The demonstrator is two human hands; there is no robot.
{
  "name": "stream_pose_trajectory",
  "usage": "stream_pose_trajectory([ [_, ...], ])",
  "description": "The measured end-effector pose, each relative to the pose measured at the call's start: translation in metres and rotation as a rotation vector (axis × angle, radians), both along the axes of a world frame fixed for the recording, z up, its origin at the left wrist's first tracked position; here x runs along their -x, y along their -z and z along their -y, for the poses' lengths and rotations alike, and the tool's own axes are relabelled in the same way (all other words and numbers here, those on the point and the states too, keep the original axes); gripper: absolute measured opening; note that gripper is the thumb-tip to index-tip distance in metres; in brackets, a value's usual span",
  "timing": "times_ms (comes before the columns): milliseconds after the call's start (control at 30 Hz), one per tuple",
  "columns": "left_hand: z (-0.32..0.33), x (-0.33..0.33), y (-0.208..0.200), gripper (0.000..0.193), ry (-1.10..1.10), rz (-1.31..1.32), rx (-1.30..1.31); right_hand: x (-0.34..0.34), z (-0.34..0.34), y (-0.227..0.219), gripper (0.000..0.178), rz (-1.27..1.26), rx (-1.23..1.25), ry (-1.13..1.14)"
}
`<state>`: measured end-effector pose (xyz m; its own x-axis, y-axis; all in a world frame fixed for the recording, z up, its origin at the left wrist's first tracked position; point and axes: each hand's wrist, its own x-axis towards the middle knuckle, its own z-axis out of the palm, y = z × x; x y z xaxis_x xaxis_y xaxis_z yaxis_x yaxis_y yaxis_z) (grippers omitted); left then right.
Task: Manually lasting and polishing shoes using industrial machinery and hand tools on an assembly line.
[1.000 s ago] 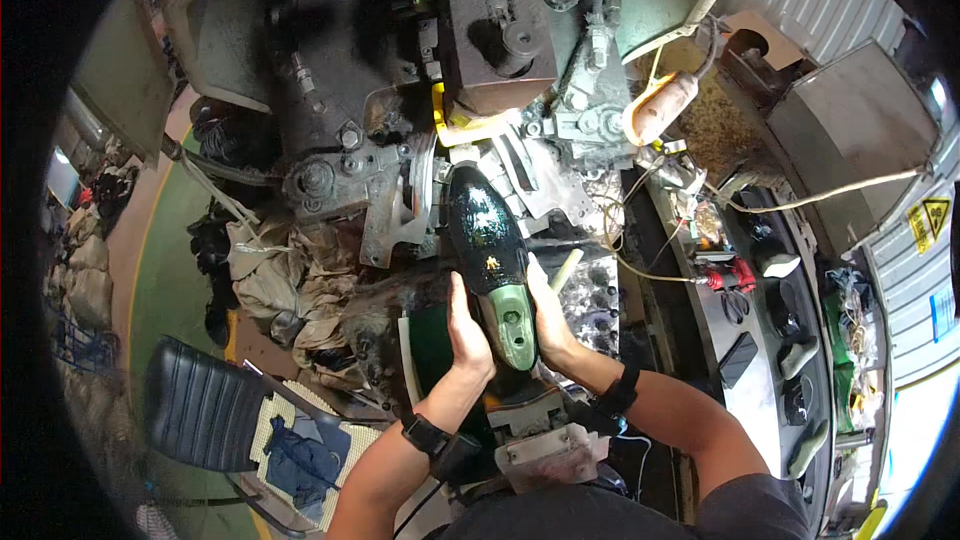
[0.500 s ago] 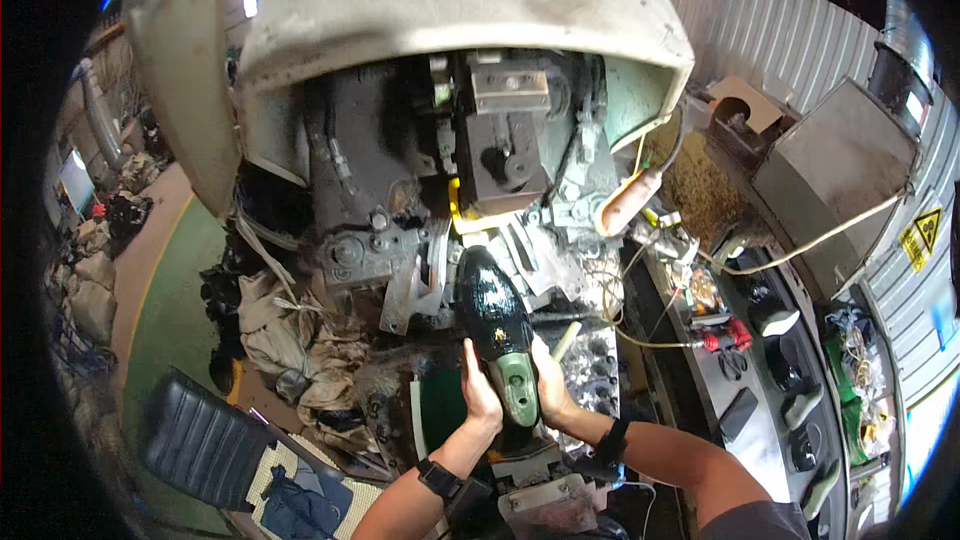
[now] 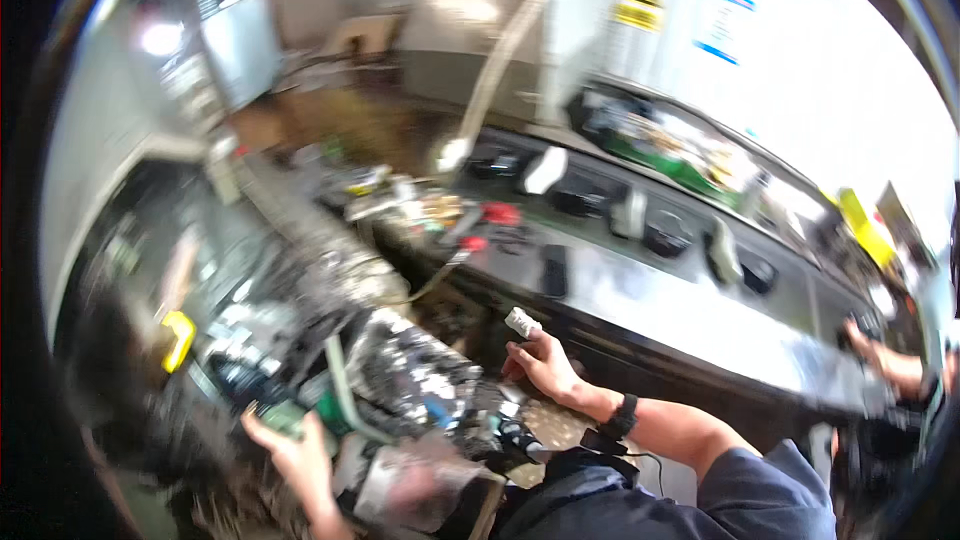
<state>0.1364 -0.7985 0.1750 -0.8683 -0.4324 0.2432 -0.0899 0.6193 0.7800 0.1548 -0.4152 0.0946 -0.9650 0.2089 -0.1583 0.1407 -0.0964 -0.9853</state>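
Observation:
My left hand, thumb and fingers apart and blurred, sits around the green heel end of a shoe last. Its dark front part points into the machine, beside a bright yellow bracket. Smeared motion hides the exact contact, but the last lies between thumb and fingers. My right hand is lifted off to the right, short of the metal bench. One of its fingers points up with a white wrapping at the tip; the other fingers are loosely curled, with nothing seen in them.
Along the long metal bench stand several black shoes on pale green lasts. A dark flat object and red connectors lie near its left end. Another person's hand is at the far right. A pale hose stands beside the machine.
My view has swung right toward the bench. My right hand has left the last and moved out to the right; my left hand stays beside the last's green end.

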Motion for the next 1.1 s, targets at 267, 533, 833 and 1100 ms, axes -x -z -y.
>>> stream_pose_trajectory([
  [267,-0.050,-0.006,-0.017,0.081,-0.042,0.106,0.657,-0.177,-0.229,0.076,0.037,0.203,0.061,0.772],
  [533,-0.217,-0.014,-0.061,0.028,0.307,0.037,0.502,-0.246,-0.490,0.146,0.070,0.195,0.050,1.130],
  [833,-0.419,0.001,0.120,0.034,1.192,0.791,0.416,-0.236,-0.725,0.179,0.076,0.618,-1.033,0.911],
  [1100,-0.452,-0.014,0.136,0.040,1.224,0.997,0.693,-0.196,-0.758,0.203,0.063,0.432,-0.737,1.086],
])
